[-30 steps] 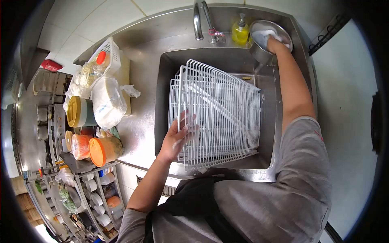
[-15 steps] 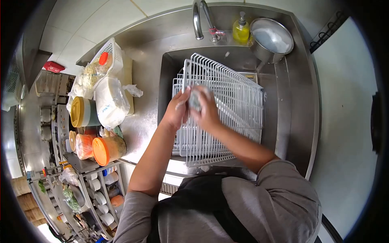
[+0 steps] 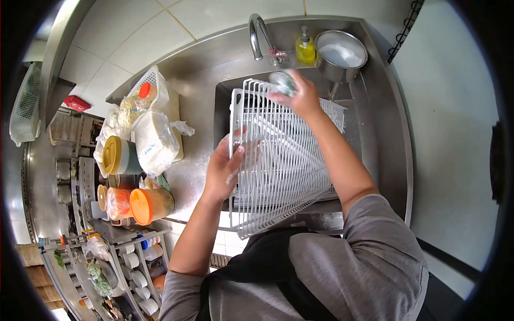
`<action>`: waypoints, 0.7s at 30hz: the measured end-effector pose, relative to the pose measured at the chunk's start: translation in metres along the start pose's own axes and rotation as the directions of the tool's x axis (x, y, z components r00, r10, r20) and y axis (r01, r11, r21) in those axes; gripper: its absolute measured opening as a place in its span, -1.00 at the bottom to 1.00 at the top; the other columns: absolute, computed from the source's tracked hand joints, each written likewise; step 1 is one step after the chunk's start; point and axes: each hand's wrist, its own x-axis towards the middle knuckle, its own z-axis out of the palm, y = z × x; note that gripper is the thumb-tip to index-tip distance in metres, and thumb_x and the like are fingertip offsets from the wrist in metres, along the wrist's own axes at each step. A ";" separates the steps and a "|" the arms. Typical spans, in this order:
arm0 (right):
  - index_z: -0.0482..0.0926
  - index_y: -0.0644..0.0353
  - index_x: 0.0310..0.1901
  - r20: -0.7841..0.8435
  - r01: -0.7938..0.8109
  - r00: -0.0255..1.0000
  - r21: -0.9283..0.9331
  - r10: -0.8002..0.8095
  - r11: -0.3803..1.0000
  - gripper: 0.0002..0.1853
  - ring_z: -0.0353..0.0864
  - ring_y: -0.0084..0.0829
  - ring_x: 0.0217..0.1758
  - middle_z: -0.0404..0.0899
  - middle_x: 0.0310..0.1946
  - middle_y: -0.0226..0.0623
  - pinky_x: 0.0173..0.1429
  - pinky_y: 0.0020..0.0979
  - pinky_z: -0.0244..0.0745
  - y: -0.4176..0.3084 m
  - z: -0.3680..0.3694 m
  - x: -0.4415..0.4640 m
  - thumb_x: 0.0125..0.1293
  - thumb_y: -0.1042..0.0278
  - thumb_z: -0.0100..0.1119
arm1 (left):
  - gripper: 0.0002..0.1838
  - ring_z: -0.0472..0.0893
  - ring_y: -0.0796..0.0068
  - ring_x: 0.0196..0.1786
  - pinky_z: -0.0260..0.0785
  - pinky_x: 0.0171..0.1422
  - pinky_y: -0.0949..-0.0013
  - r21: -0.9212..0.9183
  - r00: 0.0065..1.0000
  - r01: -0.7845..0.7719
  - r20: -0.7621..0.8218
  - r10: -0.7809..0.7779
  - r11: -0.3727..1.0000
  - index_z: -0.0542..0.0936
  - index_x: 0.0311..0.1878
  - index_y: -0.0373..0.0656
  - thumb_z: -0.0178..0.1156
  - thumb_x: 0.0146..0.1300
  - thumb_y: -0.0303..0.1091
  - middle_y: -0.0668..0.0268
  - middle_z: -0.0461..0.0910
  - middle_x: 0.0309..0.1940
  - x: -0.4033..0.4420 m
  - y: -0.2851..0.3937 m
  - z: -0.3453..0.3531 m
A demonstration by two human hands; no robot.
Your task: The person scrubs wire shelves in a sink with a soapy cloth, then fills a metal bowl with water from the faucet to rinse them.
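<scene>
A white wire rack (image 3: 284, 160) stands tilted over the sink, with more white wire racking showing beneath it. My left hand (image 3: 220, 170) grips the rack's left edge, its fingers passing partly behind the wires. Close to the rack's upper edge, my right hand (image 3: 304, 97) is closed on a grey-green scouring pad (image 3: 282, 83). The pad is smeared by motion and looks foamy. Whether it touches the wires, I cannot tell.
Behind the steel sink (image 3: 369, 128) rises a curved faucet (image 3: 254, 40). Beside it stand a yellow soap bottle (image 3: 305, 52) and a metal pot (image 3: 331, 71) of foamy water. On the left counter are a white bag (image 3: 155, 142) and an orange-lidded tub (image 3: 141, 207).
My right hand has moved up and right with the scouring pad, away from my left hand. My left hand has gone lower to the rack's left edge, and the rack has shifted slightly.
</scene>
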 end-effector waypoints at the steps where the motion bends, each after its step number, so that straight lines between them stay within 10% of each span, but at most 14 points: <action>1: 0.44 0.16 -0.11 -0.087 -0.002 0.996 -0.160 -0.013 0.987 -0.30 0.62 -0.11 -0.30 0.59 -0.33 -0.11 -0.23 -0.24 0.51 0.001 -0.012 -0.013 -0.17 -0.20 0.41 | -0.49 0.53 0.28 0.02 0.37 0.13 0.21 0.005 1.000 -0.014 0.012 0.013 1.000 0.18 0.29 -0.26 0.02 0.33 -0.31 0.04 0.49 0.01 -0.008 0.009 -0.001; 5: 0.47 0.18 -0.15 -0.200 -0.186 0.969 -0.208 0.144 0.960 -0.42 0.60 -0.11 -0.25 0.58 -0.29 -0.11 -0.17 -0.26 0.50 0.028 -0.062 -0.054 -0.13 -0.02 0.44 | -0.46 0.54 0.27 0.03 0.37 0.15 0.19 0.117 0.996 -0.073 0.052 0.067 0.990 0.22 0.27 -0.29 0.09 0.29 -0.29 0.07 0.51 -0.03 -0.042 0.037 -0.015; 9: 0.50 0.15 -0.20 -0.174 0.032 0.980 -0.355 -0.099 0.934 -0.57 0.59 -0.08 -0.29 0.59 -0.35 -0.17 -0.24 -0.23 0.51 -0.020 -0.086 -0.033 -0.09 0.14 0.39 | -0.56 0.58 0.35 -0.07 0.39 0.12 0.27 0.178 0.973 -0.231 0.069 0.222 0.957 0.30 0.23 -0.31 0.03 0.32 -0.36 0.16 0.54 -0.07 -0.060 0.034 -0.063; 14: 0.54 -0.11 -0.35 0.076 0.553 0.744 -0.628 -0.664 0.548 -0.85 0.58 -0.45 -0.43 0.54 -0.47 -0.47 -0.36 -0.38 0.50 -0.128 -0.092 0.015 -0.02 0.28 0.23 | -0.58 0.50 0.38 0.07 0.37 0.12 0.29 0.253 0.892 -0.348 -0.208 0.402 0.903 0.31 0.22 -0.30 0.00 0.31 -0.41 0.12 0.47 0.05 -0.078 0.051 -0.102; 17: 0.53 -0.17 -0.36 0.227 0.656 0.653 -0.646 -0.722 0.391 -0.90 0.54 -0.53 -0.42 0.51 -0.48 -0.55 -0.37 -0.43 0.47 -0.166 -0.081 0.026 0.02 0.24 0.18 | -0.51 0.47 0.26 0.13 0.34 0.16 0.28 0.607 0.773 -0.461 -0.085 0.629 0.648 0.27 0.26 -0.22 0.00 0.24 -0.46 0.06 0.43 0.10 -0.085 0.074 -0.099; 19: 0.52 -0.19 -0.37 0.320 0.696 0.606 -0.656 -0.728 0.292 -0.92 0.53 -0.56 -0.40 0.50 -0.48 -0.58 -0.36 -0.44 0.45 -0.182 -0.073 0.030 0.05 0.21 0.16 | -0.39 0.45 0.11 0.15 0.28 0.23 0.27 0.951 0.893 -0.301 0.257 0.369 0.065 0.22 0.31 -0.11 0.04 0.13 -0.48 -0.02 0.40 0.12 -0.096 0.088 -0.082; 21: 0.51 -0.16 -0.40 0.446 0.783 0.541 -0.577 -0.713 0.233 -0.93 0.51 -0.55 -0.37 0.50 -0.47 -0.59 -0.34 -0.43 0.45 -0.197 -0.066 0.030 0.04 0.19 0.14 | -0.34 0.46 0.03 0.09 0.30 0.19 0.19 0.965 0.918 -0.257 0.228 0.324 0.048 0.21 0.32 -0.03 0.10 0.08 -0.41 -0.08 0.44 0.05 -0.094 0.090 -0.054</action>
